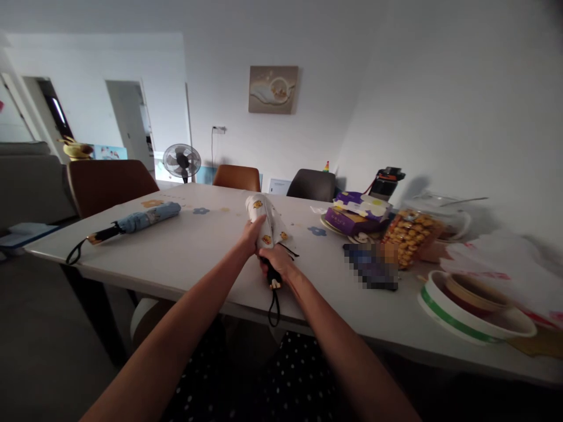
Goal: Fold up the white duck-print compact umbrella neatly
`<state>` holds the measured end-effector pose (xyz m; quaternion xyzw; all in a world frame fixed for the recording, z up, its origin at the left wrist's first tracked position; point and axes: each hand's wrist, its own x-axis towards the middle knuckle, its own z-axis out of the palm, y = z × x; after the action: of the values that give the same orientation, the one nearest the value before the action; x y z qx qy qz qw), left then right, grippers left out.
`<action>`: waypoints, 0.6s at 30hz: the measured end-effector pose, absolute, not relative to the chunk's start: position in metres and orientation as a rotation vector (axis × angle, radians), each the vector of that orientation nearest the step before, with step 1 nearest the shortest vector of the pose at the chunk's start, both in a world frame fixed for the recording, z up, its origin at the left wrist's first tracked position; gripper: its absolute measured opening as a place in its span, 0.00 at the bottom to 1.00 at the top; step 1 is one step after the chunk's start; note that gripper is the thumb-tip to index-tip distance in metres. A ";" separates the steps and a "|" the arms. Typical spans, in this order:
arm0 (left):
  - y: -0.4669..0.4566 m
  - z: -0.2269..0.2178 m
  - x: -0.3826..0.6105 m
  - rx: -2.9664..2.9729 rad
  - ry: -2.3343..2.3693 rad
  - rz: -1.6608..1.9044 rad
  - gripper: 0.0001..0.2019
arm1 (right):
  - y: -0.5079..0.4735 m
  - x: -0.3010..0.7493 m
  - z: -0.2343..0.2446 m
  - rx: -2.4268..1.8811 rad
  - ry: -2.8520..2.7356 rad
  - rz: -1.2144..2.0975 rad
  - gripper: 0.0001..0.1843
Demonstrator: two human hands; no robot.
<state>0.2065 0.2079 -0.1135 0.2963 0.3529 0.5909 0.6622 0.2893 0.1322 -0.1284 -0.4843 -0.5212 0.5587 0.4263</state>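
Over the white counter (204, 240), near the middle of its front edge, grips a white cartoon-print folding umbrella (271, 225), with fingers of the left hand (253, 235) closed around the loosely gathered canopy (266, 239) and those of the right hand (280, 262) around the black handle (273, 275). Has a blue folding umbrella (147, 218) lying near the left edge, a green-banded bowl (453, 319) near the front right corner.

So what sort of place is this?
Probably somebody's home, around the dining table. You can see a long white table with flower patterns, a brown chair with a rounded back and a rectangular beige picture on the wall.
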 end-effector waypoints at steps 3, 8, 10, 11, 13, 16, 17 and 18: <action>0.205 -0.118 0.194 0.610 0.646 1.232 0.14 | 0.130 0.287 -0.129 -1.179 -1.376 1.464 0.08; 0.205 -0.124 0.185 0.492 0.592 1.214 0.12 | 0.131 0.282 -0.130 -1.228 -1.320 1.496 0.08; 0.206 -0.124 0.183 0.470 0.605 1.227 0.13 | 0.132 0.280 -0.129 -1.234 -1.257 1.515 0.09; 0.205 -0.123 0.183 0.464 0.589 1.227 0.13 | 0.133 0.280 -0.129 -1.228 -1.242 1.530 0.10; 0.202 -0.122 0.181 0.459 0.543 1.208 0.15 | 0.133 0.280 -0.128 -1.208 -1.250 1.558 0.11; 0.197 -0.122 0.179 0.460 0.518 1.140 0.17 | 0.130 0.281 -0.126 -1.183 -1.309 1.538 0.11; 0.197 -0.122 0.179 0.467 0.514 1.136 0.18 | 0.128 0.282 -0.125 -1.185 -1.325 1.517 0.10; 0.199 -0.122 0.179 0.479 0.508 1.145 0.18 | 0.127 0.283 -0.125 -1.197 -1.333 1.497 0.09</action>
<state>0.1790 0.1987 -0.1221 0.2220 0.2354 0.5306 0.7834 0.2827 0.1271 -0.1247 -0.4714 -0.5252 0.5896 0.3928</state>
